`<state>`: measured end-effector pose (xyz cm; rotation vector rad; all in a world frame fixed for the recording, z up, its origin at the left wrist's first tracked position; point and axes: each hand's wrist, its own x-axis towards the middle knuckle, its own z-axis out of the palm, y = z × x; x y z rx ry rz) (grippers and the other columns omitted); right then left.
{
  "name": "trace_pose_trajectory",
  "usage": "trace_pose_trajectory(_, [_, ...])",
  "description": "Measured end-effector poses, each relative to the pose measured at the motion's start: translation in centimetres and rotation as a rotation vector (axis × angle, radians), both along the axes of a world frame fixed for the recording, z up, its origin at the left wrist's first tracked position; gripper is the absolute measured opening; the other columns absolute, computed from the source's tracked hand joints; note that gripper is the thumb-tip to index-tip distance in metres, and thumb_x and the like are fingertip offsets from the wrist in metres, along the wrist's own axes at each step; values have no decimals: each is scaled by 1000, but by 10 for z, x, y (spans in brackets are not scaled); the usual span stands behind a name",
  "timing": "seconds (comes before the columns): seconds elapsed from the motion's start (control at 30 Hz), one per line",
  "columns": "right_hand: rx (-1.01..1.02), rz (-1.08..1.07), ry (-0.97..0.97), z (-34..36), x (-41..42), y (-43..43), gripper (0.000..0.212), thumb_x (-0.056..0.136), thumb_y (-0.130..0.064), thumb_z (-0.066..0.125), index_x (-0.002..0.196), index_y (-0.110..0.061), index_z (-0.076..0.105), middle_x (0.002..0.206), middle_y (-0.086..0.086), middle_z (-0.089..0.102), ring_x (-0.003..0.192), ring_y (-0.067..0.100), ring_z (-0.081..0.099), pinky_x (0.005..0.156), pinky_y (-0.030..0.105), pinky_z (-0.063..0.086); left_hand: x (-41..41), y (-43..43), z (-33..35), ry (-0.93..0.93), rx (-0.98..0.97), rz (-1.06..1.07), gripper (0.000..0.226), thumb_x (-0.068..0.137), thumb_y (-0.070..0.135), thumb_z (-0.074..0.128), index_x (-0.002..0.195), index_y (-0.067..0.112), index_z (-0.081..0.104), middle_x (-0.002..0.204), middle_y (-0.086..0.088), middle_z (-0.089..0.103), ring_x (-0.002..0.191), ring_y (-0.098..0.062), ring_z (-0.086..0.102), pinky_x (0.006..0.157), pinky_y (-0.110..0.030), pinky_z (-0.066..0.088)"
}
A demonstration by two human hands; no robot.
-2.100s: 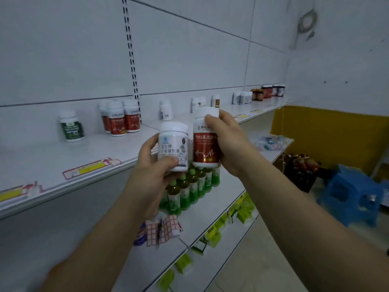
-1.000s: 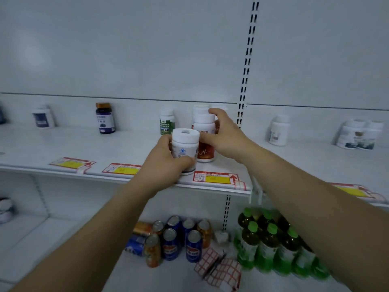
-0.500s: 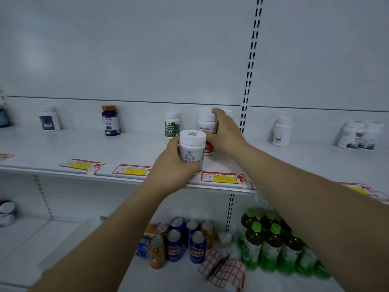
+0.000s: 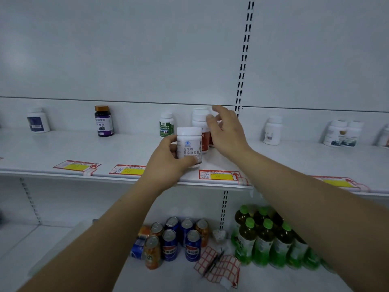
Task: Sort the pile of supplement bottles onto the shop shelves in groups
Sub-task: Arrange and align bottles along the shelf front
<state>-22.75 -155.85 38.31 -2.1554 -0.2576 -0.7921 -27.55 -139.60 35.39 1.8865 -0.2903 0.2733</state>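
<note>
A white plastic bottle with a white cap and a pale label printed in dark characters (image 4: 189, 144) is held upright in the left hand (image 4: 168, 163). The grip is closed about it, with the thumb laid across the lower front and the fingers curled round the far side. The bottle is placed over the front part of the white metal upper shelf (image 4: 63, 148), just behind a red-and-yellow price tag (image 4: 217, 175); whether its base is set on the shelf cannot be told.

The right hand (image 4: 228, 131) is raised just behind and to the right, its grip spread, with the fingers loosely extended and nothing held. It is seen against a small group of white-capped bottles with red labels (image 4: 204, 142), which stand at the back of the same shelf (contact with them cannot be made out through the blur).

A white bottle with a green label (image 4: 167, 127) is stood just left of that group. Farther left, well apart, a dark purple bottle with a gold cap (image 4: 103, 121) and a white bottle with a blue label (image 4: 37, 120) are found. To the right a plain white bottle (image 4: 272, 130) is seen.

On the lower shelf, blue and orange drink cans (image 4: 179, 239), green-capped tea bottles (image 4: 265, 239) and red-checked sticker sheets (image 4: 223, 268) are gathered.
</note>
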Motion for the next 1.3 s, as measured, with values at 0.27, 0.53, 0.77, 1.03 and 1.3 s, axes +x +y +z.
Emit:
trace_pose_trajectory(0.27, [182,202,242,5,-43,-4,46,89,-49,57,130,-29,49,105,3,60,100,21,62,92,45,52,-14,-18,10,-137,26,-107,54,78,19,75,118,33,41,92,26,52,74,19,55,58,-1,43])
trace_pose_trajectory(0.53, [445,-13,143,18,-92,-72,33,93,-37,56,121,-20,53,100,0,63,91,17,67,80,39,58,-16,-97,23,4,-38,-400,75,78,32,74,141,24,34,115,6,58,97,-4,59,87,-27,50])
trace_pose_trajectory(0.77, [483,-176,102,18,-144,-169,35,94,-39,55,123,-20,52,103,0,62,93,15,66,80,38,58,-54,-203,29,44,11,-599,56,81,30,72,129,25,44,99,9,60,80,-2,58,66,-21,45])
trace_pose_trajectory(1.03, [451,-321,52,17,-217,-343,40,91,-42,58,123,-19,54,109,5,63,92,16,66,80,39,58,-111,-378,28,41,63,-713,57,81,30,72,129,24,43,100,6,61,88,-8,60,74,-27,48])
trace_pose_trajectory(1.3, [445,-455,84,17,-288,-528,37,93,-39,54,127,-24,50,103,-9,57,91,7,60,74,28,51,-158,-575,23,-6,279,-777,75,80,40,71,142,17,35,115,1,60,92,-11,59,68,-24,43])
